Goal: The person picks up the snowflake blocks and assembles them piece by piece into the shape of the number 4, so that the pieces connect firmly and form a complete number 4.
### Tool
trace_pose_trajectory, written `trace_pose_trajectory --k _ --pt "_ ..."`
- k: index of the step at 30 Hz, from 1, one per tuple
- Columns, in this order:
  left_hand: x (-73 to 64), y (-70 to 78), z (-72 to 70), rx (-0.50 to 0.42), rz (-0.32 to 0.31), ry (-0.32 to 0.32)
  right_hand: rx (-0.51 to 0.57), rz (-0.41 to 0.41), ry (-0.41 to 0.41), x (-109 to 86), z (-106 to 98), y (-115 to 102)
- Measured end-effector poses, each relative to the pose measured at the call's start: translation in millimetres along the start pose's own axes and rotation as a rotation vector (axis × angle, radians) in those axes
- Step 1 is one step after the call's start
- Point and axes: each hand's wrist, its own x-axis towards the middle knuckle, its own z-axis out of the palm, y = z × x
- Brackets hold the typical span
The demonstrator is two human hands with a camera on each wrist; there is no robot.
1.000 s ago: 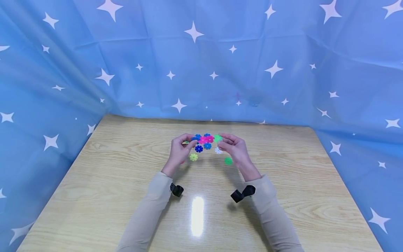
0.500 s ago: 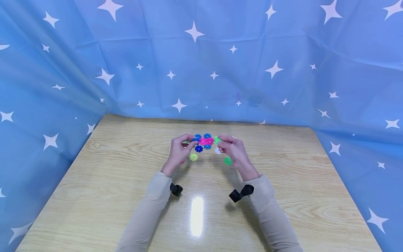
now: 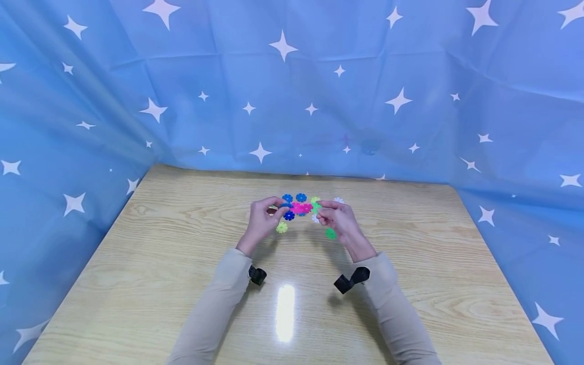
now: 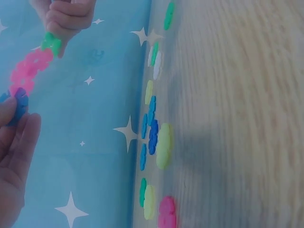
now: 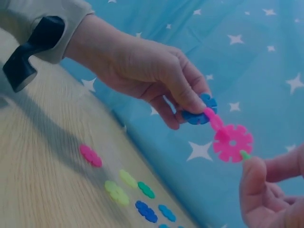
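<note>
Both hands hold a short chain of notched plastic snowflake discs above the table. At one end my left hand (image 3: 262,219) pinches a blue disc (image 5: 194,118) between thumb and fingers. Two pink discs (image 5: 233,143) are slotted together in the middle of the chain. My right hand (image 3: 343,223) pinches the green disc (image 4: 51,43) at the other end; its fingers cover part of that disc. In the right wrist view only a small green tip shows at the right fingertips.
Loose discs lie on the wooden table (image 3: 182,284) under and around the hands: a yellow disc (image 3: 282,227), a green disc (image 3: 330,233), a white disc (image 3: 338,200) and several blue ones. A blue starred curtain (image 3: 292,101) hangs behind and at both sides.
The held chain has come slightly lower and nearer the person. My right fingers have shifted a little on the green disc; both hands keep their hold.
</note>
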Motion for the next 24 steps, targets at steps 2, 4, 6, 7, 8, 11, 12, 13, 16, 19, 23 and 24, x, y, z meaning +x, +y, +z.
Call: trace_pose_trajectory --k 2,4,6,7,8,11,12,13,16,19,23,24 --pt "0.4 0.4 0.5 0.002 0.009 0.004 0.005 0.001 0.006 -0.1 0.3 -0.2" --pt "0.5 0.4 0.8 0.001 0.018 0.009 0.009 -0.003 0.006 -0.2 0.3 -0.6" --pt "0.7 0.4 1.1 -0.004 0.027 0.012 0.01 -0.009 0.0 -0.1 0.2 -1.1" --pt "0.8 0.3 1.2 -0.007 0.03 0.013 0.01 -0.009 0.0 -0.2 0.1 -1.4" --pt "0.6 0.1 1.2 -0.009 0.033 0.011 0.01 -0.009 -0.002 -0.1 -0.2 -1.6" --pt "0.3 -0.3 1.2 -0.013 0.027 0.004 0.004 -0.005 -0.005 -0.1 -0.4 -2.0" --pt "0.2 -0.4 1.2 -0.008 0.023 0.001 0.005 -0.006 -0.009 -0.2 -0.7 -1.9" --pt "0.4 -0.3 1.1 -0.004 0.019 -0.005 0.006 -0.006 -0.009 -0.2 -0.9 -1.7" --pt "1.7 -1.0 1.7 0.015 0.005 -0.02 0.031 -0.02 -0.025 -0.2 -2.5 -0.2" --pt "3.0 -4.1 3.7 0.02 -0.016 -0.027 0.091 -0.027 -0.034 -0.6 -4.4 1.0" --pt "4.9 -21.5 9.2 0.007 -0.046 -0.02 0.164 -0.022 -0.04 -1.0 -7.2 0.3" --pt "5.4 -26.4 10.3 0.004 -0.05 -0.018 0.172 -0.022 -0.041 -1.0 -7.8 -0.2"
